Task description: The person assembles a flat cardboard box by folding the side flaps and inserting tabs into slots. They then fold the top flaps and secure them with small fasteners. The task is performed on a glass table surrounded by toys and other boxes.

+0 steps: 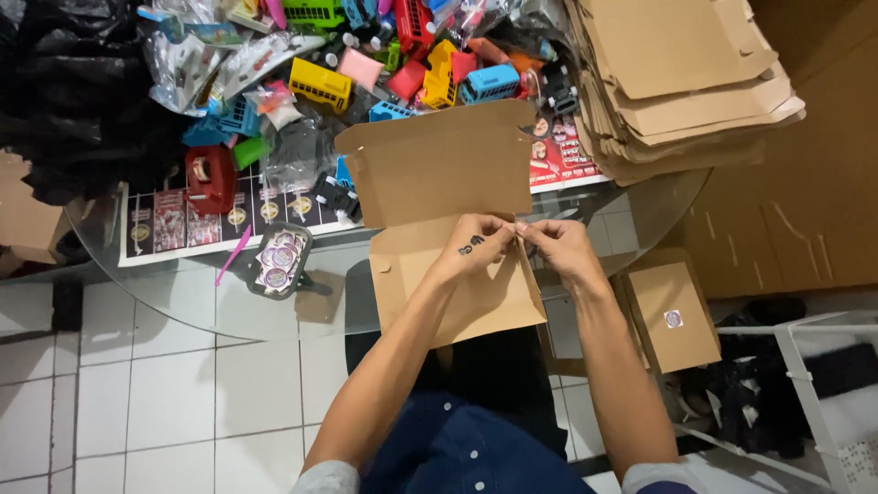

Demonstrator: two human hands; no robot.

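The flat brown cardboard box (448, 229) sits dead centre of the frame, half unfolded, its big lid flap standing up toward the pile of toys and the lower panel dropping over the near edge of the counter (183, 293) toward the person's lap. I'd guess it's light, thin corrugated stuff: stiff across the panels, floppy at the creases, easy to dent or tear at the little tabs. Best held at the fold lines or edges, not mid-panel.

Both hands meet right at the middle crease. The left hand (477, 245) has its fingers curled in and pinching the box edge, and the right hand (556, 249) is pinched closed on the same spot from the other side, fingertips nearly touching.

The counter is a round glass top, see-through to the white floor tiles below, so probably a bit slick. Upper centre has a heap of colourful plastic toy buses (402, 64), with a red tape dispenser (210, 178) to the left and a small tray of round stickers (279, 259) just below it. A stack of flat cardboard blanks (677, 82) fills the upper right, and a closed box with a sticker (672, 316) sits lower right.
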